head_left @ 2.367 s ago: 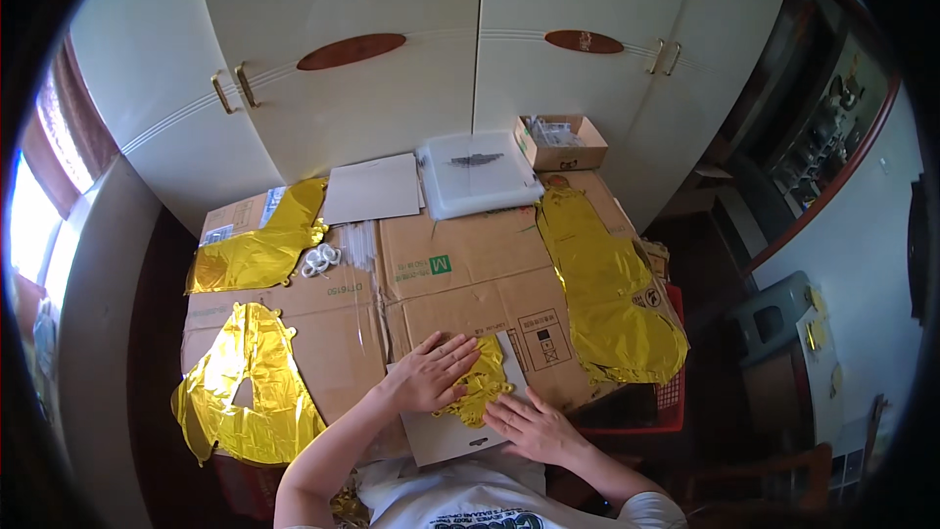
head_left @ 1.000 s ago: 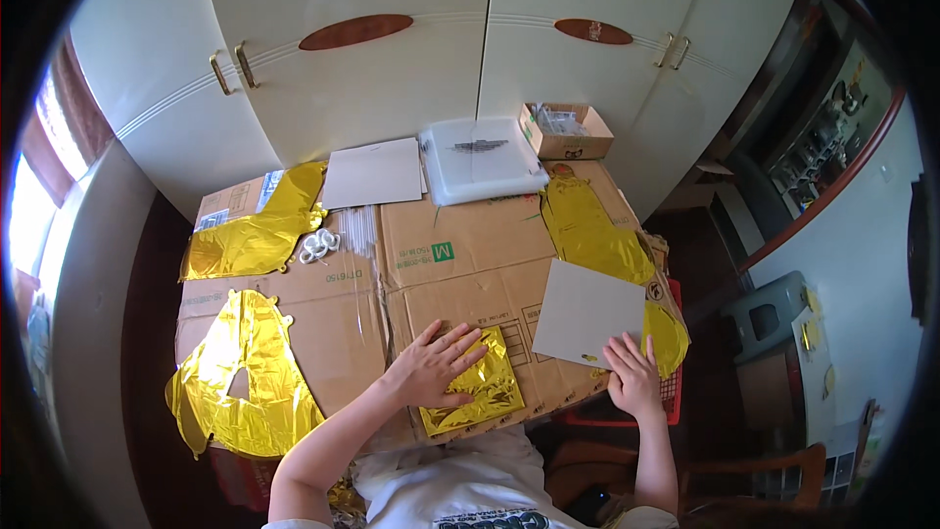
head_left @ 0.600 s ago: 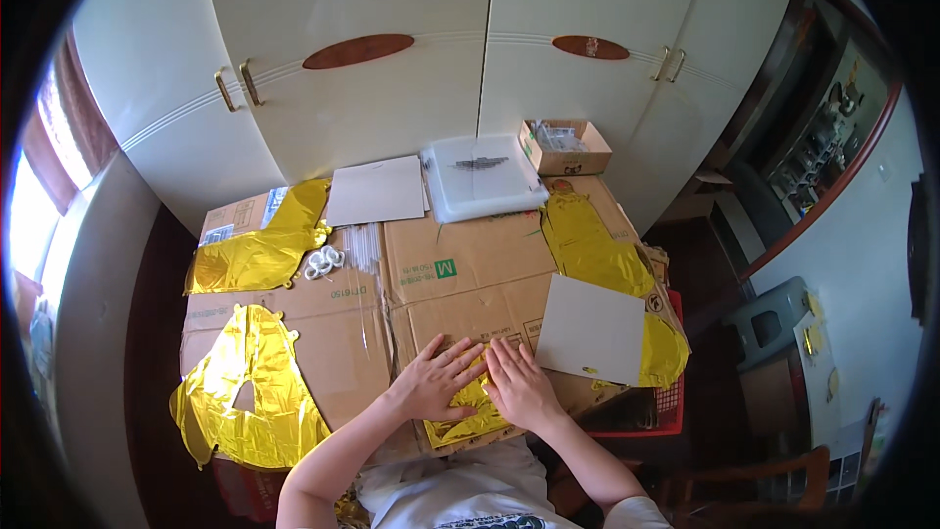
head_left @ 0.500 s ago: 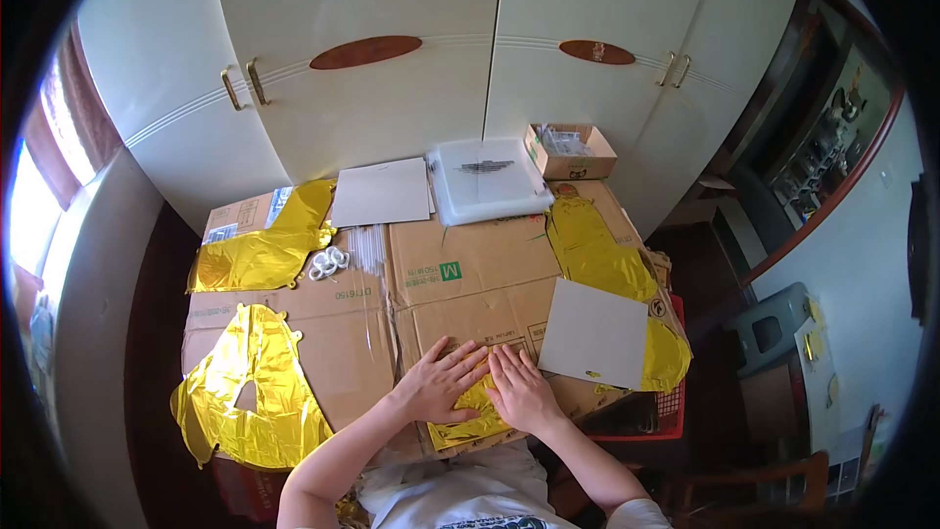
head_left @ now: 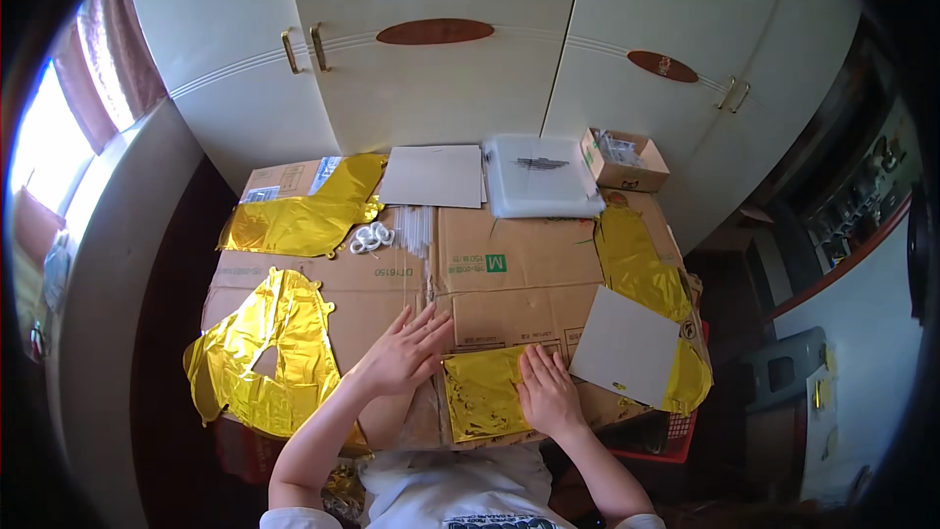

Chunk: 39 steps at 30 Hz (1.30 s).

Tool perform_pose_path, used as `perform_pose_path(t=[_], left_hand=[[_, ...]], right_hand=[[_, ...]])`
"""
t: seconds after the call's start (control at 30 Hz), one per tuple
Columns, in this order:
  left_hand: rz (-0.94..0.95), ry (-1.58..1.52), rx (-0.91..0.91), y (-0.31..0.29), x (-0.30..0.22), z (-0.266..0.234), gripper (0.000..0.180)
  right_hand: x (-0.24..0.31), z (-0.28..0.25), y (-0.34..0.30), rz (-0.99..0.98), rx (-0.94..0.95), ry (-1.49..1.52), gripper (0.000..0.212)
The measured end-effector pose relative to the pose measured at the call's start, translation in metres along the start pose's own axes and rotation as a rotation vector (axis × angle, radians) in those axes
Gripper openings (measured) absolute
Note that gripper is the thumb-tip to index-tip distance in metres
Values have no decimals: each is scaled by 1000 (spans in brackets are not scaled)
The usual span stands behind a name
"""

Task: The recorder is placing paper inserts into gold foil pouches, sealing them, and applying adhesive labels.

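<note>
Beyond the left hand [head_left: 399,358] and the right hand [head_left: 550,397] stands a pale cabinet [head_left: 431,88], its top cut off; flattened cardboard [head_left: 509,309] spreads beneath and around both; just left of the left hand and forearm lies a gold foil shape [head_left: 305,362]; beyond the right hand lies another, a gold foil piece [head_left: 636,255], its middle hidden by a grey card [head_left: 627,348] just right of that hand.

Between the hands is a folded gold foil [head_left: 480,392] — flat, roughly square, its right edge partly covered by the right fingers; the right hand is open, palm down, fingers straight and close together, resting on the foil without gripping it; the left hand is open too, fingers extended and slightly parted, grasping nothing — whether it touches the cardboard or hovers, I cannot tell.

Past the left hand lie clear tubes [head_left: 413,230] and small white rings [head_left: 372,237], too small to make out fully.
</note>
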<state>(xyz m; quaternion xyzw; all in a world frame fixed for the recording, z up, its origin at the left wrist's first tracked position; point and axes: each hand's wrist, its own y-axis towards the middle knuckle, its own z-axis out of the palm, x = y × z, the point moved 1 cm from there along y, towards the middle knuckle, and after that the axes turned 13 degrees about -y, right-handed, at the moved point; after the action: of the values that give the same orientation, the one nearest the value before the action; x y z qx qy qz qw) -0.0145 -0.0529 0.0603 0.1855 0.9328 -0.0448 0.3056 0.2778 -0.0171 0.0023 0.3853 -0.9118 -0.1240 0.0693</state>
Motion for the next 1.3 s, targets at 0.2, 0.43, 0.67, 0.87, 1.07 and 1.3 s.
perform_pose_path(t=[0.2,0.43,0.67,0.87,1.07,1.3], left_hand=[[29,119,99,-20,-8,32,62],[-17,249,8,-30,-15,44,68],[-7,195,72,-44,-35,26,76],[159,234,249,-63,-63,62,81],[292,286,47,-73,-63,93,50],[244,30,14,-73,-63,85,48]], right_hand=[[2,0,2,-9,1,2,49],[0,3,0,-1,3,11,49],[0,1,-1,-10,4,13,50],[10,-16,-18,-34,56,-46,51],[2,-36,-41,-169,232,-8,77],[-29,-47,-61,-481,233,20,67]])
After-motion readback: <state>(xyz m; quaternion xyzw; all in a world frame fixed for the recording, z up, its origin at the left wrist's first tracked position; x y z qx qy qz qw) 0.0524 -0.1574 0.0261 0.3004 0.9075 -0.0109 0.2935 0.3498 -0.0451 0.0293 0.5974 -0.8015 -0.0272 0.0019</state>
